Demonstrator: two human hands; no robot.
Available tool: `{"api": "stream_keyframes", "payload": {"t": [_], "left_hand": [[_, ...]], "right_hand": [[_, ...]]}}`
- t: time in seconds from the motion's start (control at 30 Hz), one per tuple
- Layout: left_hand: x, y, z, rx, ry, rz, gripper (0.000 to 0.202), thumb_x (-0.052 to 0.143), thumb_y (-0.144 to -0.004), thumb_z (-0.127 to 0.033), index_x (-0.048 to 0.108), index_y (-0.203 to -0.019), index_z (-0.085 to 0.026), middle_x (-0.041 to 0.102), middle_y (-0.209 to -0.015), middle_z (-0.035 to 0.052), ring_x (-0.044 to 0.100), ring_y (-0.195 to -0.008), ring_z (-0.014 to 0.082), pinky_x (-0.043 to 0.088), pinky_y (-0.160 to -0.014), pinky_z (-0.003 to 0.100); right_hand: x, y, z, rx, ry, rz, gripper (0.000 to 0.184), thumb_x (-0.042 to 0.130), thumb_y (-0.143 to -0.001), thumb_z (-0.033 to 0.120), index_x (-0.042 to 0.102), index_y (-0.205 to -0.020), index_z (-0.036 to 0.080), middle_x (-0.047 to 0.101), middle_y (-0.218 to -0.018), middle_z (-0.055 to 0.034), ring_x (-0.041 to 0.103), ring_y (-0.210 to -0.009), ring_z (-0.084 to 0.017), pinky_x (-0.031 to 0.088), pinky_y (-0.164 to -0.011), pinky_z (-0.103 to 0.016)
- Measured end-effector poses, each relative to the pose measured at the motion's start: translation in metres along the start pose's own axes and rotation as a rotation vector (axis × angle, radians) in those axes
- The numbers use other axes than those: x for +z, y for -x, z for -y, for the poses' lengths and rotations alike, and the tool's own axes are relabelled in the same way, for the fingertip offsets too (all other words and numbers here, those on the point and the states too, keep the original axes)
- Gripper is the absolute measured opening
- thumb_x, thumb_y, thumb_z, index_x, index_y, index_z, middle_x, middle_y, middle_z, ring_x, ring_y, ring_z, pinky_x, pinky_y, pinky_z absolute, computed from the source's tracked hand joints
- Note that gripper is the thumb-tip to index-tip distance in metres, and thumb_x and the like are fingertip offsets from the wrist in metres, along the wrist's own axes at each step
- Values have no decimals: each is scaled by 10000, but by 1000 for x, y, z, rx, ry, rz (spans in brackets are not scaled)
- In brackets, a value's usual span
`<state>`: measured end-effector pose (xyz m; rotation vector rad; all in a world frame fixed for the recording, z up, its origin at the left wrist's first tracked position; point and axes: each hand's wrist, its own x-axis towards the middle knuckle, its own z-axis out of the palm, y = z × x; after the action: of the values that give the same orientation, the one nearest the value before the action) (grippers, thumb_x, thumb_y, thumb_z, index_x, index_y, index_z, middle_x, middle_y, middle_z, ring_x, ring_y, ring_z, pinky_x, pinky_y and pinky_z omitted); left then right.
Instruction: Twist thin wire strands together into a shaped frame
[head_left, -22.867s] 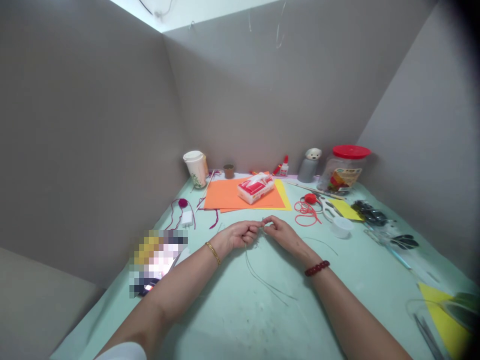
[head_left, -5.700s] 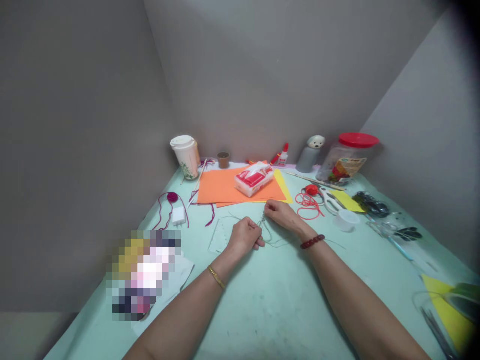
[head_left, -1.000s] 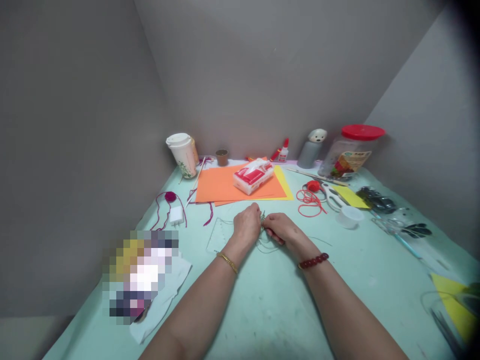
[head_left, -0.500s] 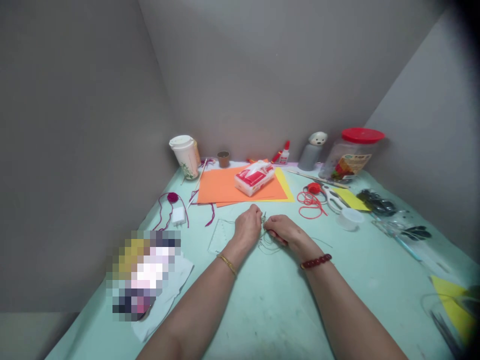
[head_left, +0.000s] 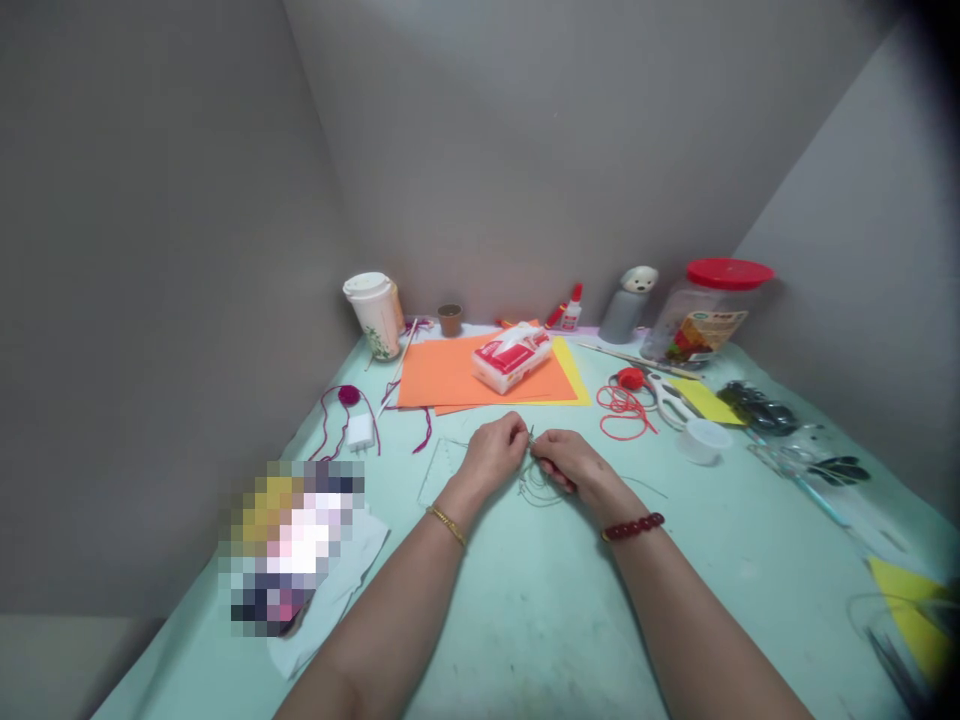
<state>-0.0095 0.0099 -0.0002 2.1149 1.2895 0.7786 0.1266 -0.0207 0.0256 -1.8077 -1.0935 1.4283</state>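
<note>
Curled left hand point(head_left: 491, 460) and curled right hand point(head_left: 574, 465) grasp thin grey coiled wire point(head_left: 538, 489) at mid-table; its springy loops trail toward 6 o'clock; clear plastic sheet point(head_left: 442, 470) lies at 9 o'clock; matte orange card point(head_left: 480, 372) lies at 12 o'clock.

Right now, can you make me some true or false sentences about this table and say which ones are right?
The left hand has a gold bracelet at its wrist: true.
The tissue pack sits on the orange paper: true.
The jar has a blue lid: false, its lid is red.
The right hand holds the scissors: false, it is pinching a thin wire, and the scissors lie on the table by the red cord.
</note>
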Motion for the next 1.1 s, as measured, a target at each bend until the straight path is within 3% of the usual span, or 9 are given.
{"api": "stream_keyframes", "payload": {"t": [0.3, 0.57, 0.83, 1.1], "left_hand": [[10, -1, -8, -62, -159, -54, 182, 372, -893, -252, 553, -880, -237, 635, -784, -6, 547, -707, 145, 330, -617, 257], [16, -1, -12, -106, -193, -112, 148, 368, -883, -230, 510, -841, -224, 609, -734, 0, 525, -648, 151, 299, -583, 271], [0, -2, -6, -117, 29, 47, 178, 350, -902, -253, 520, -865, -216, 644, -725, -10, 556, -633, 122, 367, -620, 236], [4, -3, 3, -124, 130, 65, 166, 385, -870, -264, 535, -832, -204, 653, -703, -31, 563, -574, 95, 397, -622, 226]], "right_hand": [[0, 2, 3, -3, -14, 4, 195, 447, -770, 80, 385, -615, 181, 390, -429, 55, 269, -306, -56, 180, -287, -180], [1, 2, 3, -12, -19, 22, 221, 454, -761, 74, 378, -584, 181, 353, -401, 59, 251, -305, -56, 161, -296, -184], [0, -3, -2, -25, -3, 27, 251, 458, -742, 78, 384, -525, 180, 314, -354, 57, 239, -287, -57, 160, -293, -188], [-1, -3, -2, -31, 15, 31, 254, 459, -750, 95, 390, -522, 183, 300, -324, 57, 238, -270, -61, 166, -295, -188]]}}
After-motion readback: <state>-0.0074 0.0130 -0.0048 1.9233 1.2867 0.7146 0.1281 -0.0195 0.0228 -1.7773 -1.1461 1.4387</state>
